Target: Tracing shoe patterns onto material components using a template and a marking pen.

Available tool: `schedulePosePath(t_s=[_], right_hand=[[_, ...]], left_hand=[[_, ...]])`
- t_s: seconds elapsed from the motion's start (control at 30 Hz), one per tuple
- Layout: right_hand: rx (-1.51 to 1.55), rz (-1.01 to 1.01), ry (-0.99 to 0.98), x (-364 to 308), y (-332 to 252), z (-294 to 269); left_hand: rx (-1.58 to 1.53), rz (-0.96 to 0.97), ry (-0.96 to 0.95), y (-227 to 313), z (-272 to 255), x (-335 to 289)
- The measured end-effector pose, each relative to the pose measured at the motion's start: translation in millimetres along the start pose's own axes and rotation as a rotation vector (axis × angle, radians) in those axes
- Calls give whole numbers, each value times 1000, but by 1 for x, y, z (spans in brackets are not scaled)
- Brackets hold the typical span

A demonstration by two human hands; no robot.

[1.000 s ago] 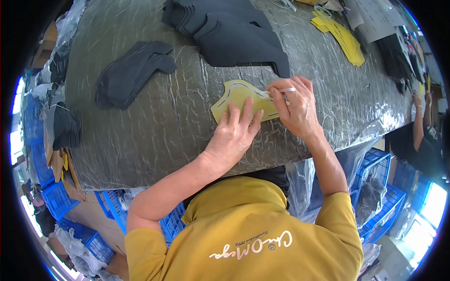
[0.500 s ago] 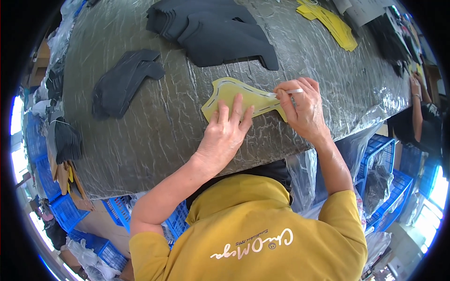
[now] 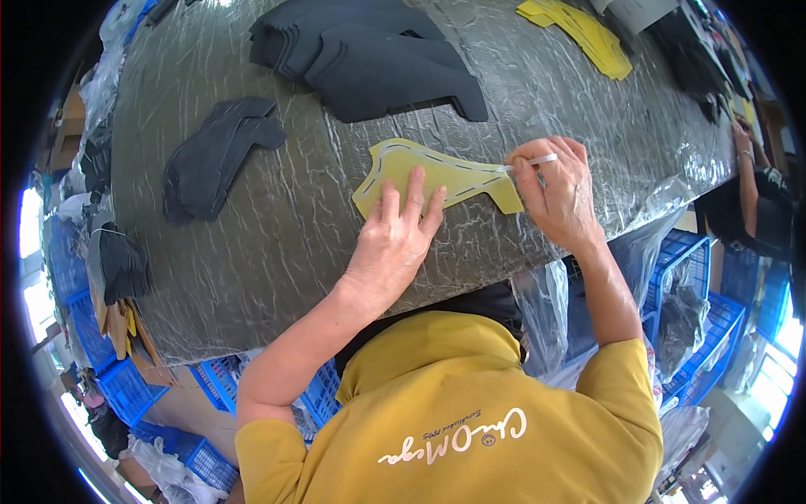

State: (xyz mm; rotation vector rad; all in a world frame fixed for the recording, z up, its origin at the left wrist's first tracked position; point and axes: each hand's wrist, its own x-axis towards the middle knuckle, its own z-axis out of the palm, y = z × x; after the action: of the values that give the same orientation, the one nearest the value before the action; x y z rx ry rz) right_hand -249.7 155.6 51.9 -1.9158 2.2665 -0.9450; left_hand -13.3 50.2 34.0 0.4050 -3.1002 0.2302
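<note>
A yellow-green template point(image 3: 468, 174) with dashed slots along its edges lies flat on the dark, plastic-covered table point(image 3: 277, 252). My left hand point(image 3: 390, 239) presses on its left half, fingers spread and stretched out. Over its right end, my right hand point(image 3: 554, 189) pinches a slim white pen point(image 3: 541, 160). The pen's tip is at the upper slot line near the template's narrow right end, partly covered by my fingers. Beyond the template is a large stack of dark grey cut pieces point(image 3: 395, 76). A smaller group of dark pieces point(image 3: 214, 164) lies to the left.
Bright yellow cut pieces point(image 3: 588, 42) rest at the far right, near black pieces point(image 3: 684, 59). A dark bundle point(image 3: 122, 260) hangs by the left edge. Blue crates point(image 3: 680, 269) stand below the right edge. Another person's arm point(image 3: 745, 181) reaches onto the table at far right.
My right hand with the pen has shifted slightly right along the template, uncovering more of its right end. My left hand stays pressed on it. The whole view has shifted a little.
</note>
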Motion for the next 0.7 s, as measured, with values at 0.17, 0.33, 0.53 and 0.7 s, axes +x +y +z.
schedulePosePath(t_s=[0.17, 0.33, 0.53, 0.7], right_hand=[[-52, 69, -28, 5, 4, -4], [26, 217, -118, -5, 2, 17], [267, 267, -98, -14, 6, 27], [843, 459, -24, -23, 53, 28]], left_hand=[[3, 2, -2, -1, 0, 1], [4, -9, 20, 2, 1, 0], [-23, -62, 33, 6, 2, -5], [-516, -390, 377, -6, -1, -13]])
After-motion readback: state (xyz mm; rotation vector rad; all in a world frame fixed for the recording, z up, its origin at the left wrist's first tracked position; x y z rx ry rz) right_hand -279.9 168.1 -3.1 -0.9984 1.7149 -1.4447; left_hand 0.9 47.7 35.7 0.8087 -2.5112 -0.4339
